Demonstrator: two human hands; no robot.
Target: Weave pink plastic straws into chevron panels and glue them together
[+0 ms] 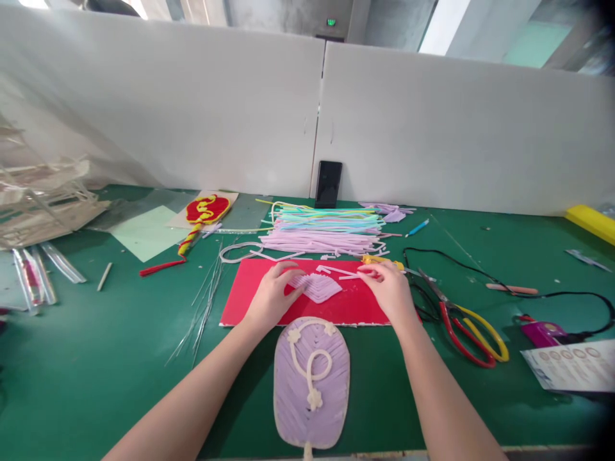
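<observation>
The left hand (276, 291), curled, touches the left end of the pleated piece (321, 288), which lies on the red board (250, 288); whether it grips cannot be told. The right hand (387, 288), fingers narrowed, holds a lilac strip (350, 276) right of the piece. The fan (319, 339) lies nearer the person, stems (327, 240) beyond the board, scissors (464, 326) to its right.

We identify two bare forearms (206, 384), both tapered lengthwise, terminating in a bare left hand (273, 291) and bare right hand (390, 291).
</observation>
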